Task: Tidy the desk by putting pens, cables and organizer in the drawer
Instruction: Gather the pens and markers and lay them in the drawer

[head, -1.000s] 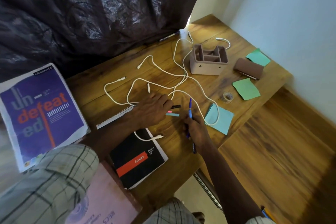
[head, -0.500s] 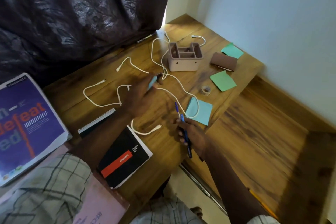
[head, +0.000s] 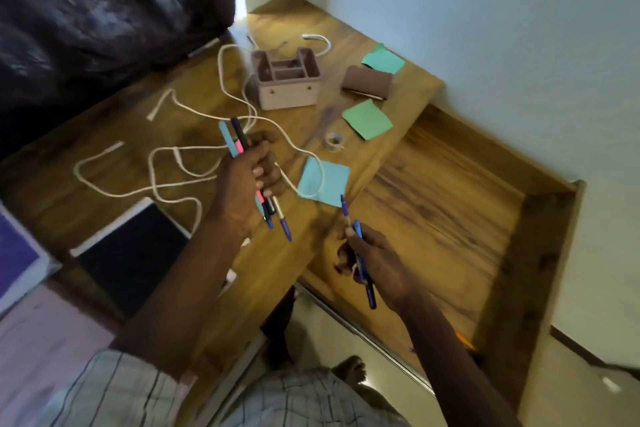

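The left hand (head: 247, 180) is closed around a bunch of pens (head: 231, 141). It holds them up over the desk (head: 277, 21). There is a light blue pen, a pink one, a black one and some dark blue ones. Their ends stick out above and below the fist.

The right hand (head: 375, 265) holds blue pens (head: 370, 293) too, pinched in curled fingers. It looks like two pens, but the picture is a bit blurry. This hand is by the front corner of the desk, over the near edge of the open drawer (head: 443, 211). The drawer is pulled out to the right of the desk, lower than the desk top. Its wooden bottom shows.

White cables (head: 220, 73) lie in loose loops all over the desk, behind the left hand. One cable runs across a blue sticky note (head: 332, 184) at the desk's edge. A small roll of tape (head: 334, 141) sits just behind that note.

The organizer (head: 287, 81) stands upright on the desk, farther back, near the wall. It is a pale box with a few open slots. To its right lies a brown case (head: 367, 81), between two green sticky notes (head: 367, 120). One more pen (head: 202, 48) lies at the back, by the dark curtain (head: 104, 10).

A black notebook (head: 131, 246) rests on the desk to the left of the left arm.
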